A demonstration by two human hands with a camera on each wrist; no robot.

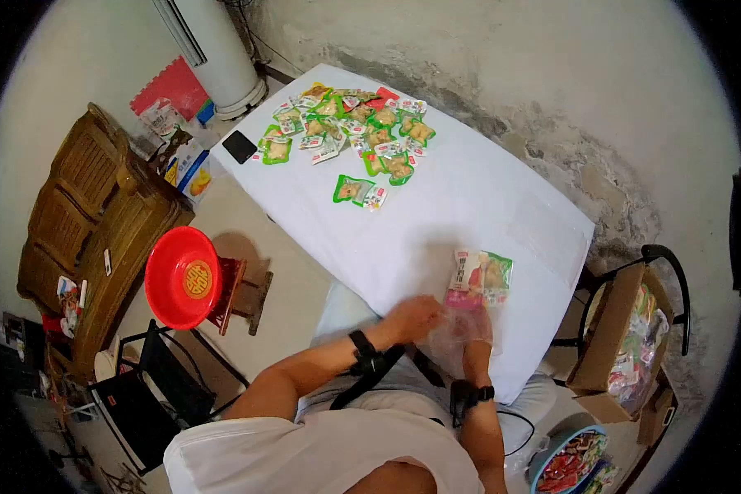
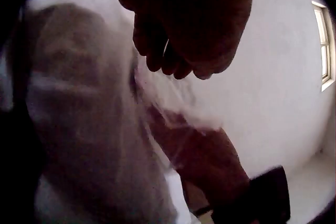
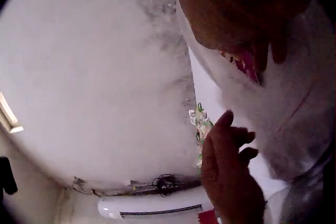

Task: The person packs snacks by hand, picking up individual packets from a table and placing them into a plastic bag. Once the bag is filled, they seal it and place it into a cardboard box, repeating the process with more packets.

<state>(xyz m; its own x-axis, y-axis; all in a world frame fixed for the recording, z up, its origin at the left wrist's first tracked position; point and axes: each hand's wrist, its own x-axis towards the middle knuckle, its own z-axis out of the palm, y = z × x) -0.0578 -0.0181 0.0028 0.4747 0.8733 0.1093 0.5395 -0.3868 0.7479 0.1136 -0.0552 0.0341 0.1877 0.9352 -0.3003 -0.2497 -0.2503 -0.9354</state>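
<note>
My right hand [image 1: 472, 331] is wrapped in clear plastic [image 1: 445, 350] and grips the lower end of a pink, white and green packet [image 1: 479, 276] at the table's near side. In the right wrist view, part of the pink packet [image 3: 245, 65] shows beside the fingers of the right hand [image 3: 241, 14]. My left hand [image 1: 416, 319] is just left of the plastic, its fingers loosely bent with nothing visible in them; the right wrist view shows this left hand [image 3: 229, 166] with thumb and fingers apart. The left wrist view is dark, with the left hand [image 2: 184, 24] above the plastic.
Many small green and white packets [image 1: 358, 123] lie across the far part of the white table [image 1: 436, 214], beside a black phone [image 1: 240, 147]. A red basin [image 1: 184, 278] stands left. At right are a cardboard box of packets [image 1: 605, 329] and a blue tub [image 1: 538, 473].
</note>
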